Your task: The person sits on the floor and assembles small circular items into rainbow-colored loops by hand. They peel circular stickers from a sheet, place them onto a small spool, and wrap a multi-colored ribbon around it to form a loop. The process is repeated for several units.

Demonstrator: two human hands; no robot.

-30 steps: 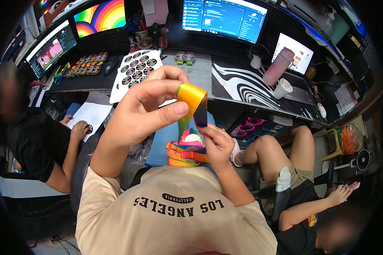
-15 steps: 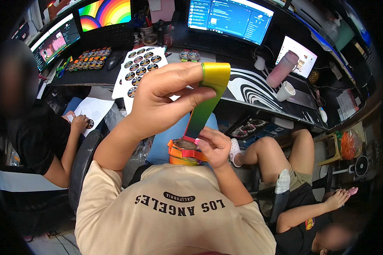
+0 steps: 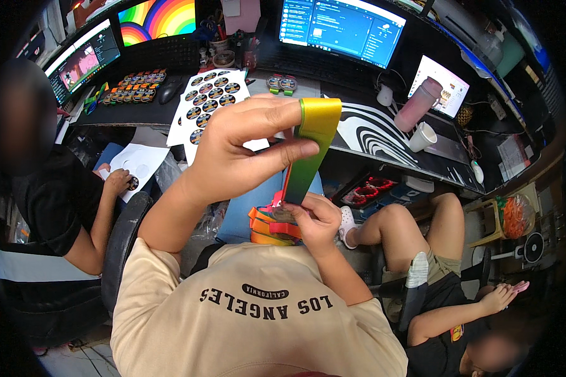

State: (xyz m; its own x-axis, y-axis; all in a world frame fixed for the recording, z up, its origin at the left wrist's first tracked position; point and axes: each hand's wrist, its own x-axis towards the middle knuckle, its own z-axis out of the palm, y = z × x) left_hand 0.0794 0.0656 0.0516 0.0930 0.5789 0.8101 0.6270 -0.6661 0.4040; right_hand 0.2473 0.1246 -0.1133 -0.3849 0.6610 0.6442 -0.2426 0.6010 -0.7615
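The left hand is raised in front of the chest, with its thumb and forefinger pinched together on the upper end of a ribbon that runs from yellow at the top to green lower down. The ribbon is folded over the forefinger and hangs down taut to the right hand, whose fingers are closed around its lower end, just above the lap. Whether a round medal is also gripped there cannot be told. Just beside the right hand, a bundle of orange and pink ribbons is resting on the lap against a blue cloth.

Beyond the hands, a white sheet of round stickers is laid on the dark desk, with rows of badges to its left. A white cup and a pink bottle are seen to the right. Another person's hand is pressed on a white paper at the left.
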